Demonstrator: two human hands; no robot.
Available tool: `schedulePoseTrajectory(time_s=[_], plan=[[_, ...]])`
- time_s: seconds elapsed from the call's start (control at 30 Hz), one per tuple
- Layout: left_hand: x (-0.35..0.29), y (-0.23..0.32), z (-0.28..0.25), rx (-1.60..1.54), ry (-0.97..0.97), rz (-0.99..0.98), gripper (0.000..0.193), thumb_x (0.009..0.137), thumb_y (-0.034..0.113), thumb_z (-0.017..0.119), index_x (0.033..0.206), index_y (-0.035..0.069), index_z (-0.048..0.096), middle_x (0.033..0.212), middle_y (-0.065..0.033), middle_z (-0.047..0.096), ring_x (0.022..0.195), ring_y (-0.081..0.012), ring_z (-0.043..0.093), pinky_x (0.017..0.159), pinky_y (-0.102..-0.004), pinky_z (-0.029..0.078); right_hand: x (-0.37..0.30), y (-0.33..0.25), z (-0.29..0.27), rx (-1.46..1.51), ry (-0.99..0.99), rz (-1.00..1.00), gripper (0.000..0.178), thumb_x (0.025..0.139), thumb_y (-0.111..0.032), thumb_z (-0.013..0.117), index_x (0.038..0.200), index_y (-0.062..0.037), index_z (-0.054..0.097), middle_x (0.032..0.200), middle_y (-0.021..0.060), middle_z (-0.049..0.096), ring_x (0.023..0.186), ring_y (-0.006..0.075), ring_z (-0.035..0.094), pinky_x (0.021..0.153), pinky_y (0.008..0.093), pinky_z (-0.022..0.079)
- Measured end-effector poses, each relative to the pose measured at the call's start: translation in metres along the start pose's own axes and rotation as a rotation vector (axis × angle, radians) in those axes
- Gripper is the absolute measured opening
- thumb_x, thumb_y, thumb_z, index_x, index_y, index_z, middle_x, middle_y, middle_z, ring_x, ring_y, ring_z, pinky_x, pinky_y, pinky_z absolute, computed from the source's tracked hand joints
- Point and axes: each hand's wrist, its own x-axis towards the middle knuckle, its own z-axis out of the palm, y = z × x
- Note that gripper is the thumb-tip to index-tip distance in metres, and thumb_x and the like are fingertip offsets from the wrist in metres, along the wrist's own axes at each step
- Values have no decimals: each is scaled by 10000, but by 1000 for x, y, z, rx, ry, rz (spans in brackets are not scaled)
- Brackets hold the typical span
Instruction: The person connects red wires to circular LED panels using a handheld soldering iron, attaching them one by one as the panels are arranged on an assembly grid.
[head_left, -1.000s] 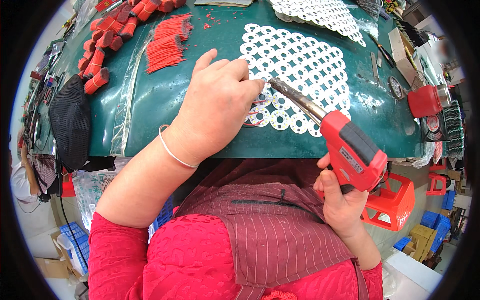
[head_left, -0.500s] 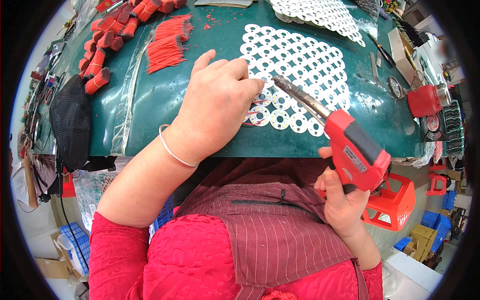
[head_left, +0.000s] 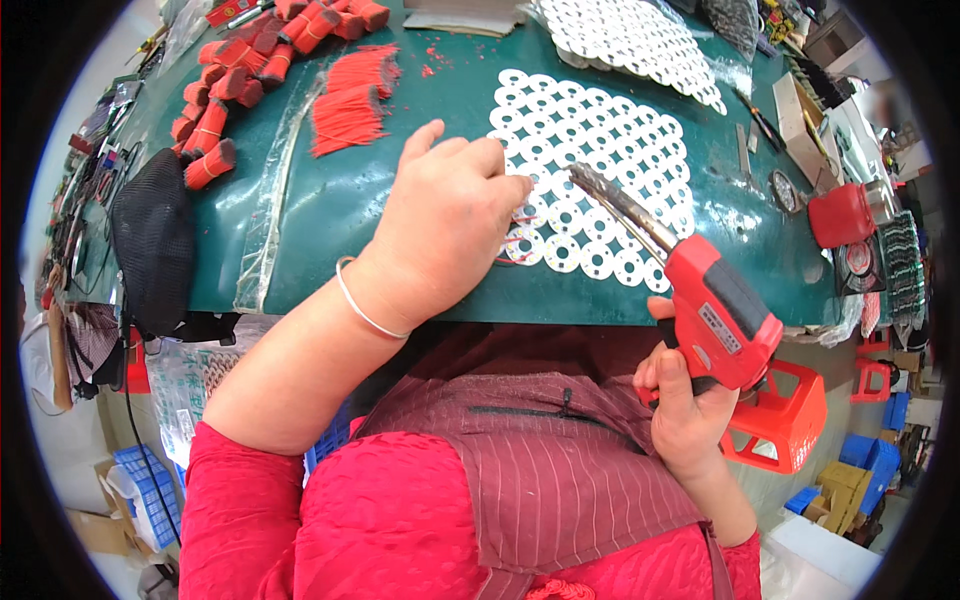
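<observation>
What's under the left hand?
Beside the left hand's fingertips, white discs and thin red wires show on the green table. Whatever lies directly beneath the hand is covered.

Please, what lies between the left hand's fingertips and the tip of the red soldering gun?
In the head view, some of the white round LED boards show between the left hand and the tip of the red soldering gun.

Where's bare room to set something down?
Bare table lies on the near side of the loose wires, between the clear strip and left hand; also between the near white panel and red container. Crowded: the far left corner, under wire bundles.
</observation>
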Motion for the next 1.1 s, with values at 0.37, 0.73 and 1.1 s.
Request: schedulePoseTrajectory(time_s=[0.37,0.73,1.1], plan=[[7,-26,-36,-74,76,-91,136,788,34,712,904,90,756,791,-66,629,807,-275,627,818,-439,490,19,-5,-18,40,133,-27,336,1045,-143,502,1354,-22,447,1282,147,586,671,69,506,582,255,496],[8,-80,-76,370,-88,-251,154,764,13,670,908,40,717,880,-119,635,842,-315,622,784,-420,513,61,15,-51,553,252,141,397,1043,-275,560,1386,-105,453,1284,115,591,722,72,513,635,281,520],[-35,-83,-63,411,-26,-183,203,784,56,693,983,64,732,946,-59,638,900,-253,595,799,-389,477,64,16,-53,530,202,184,447,1029,-290,580,1392,-68,441,1265,125,602,736,88,531,727,348,587]])
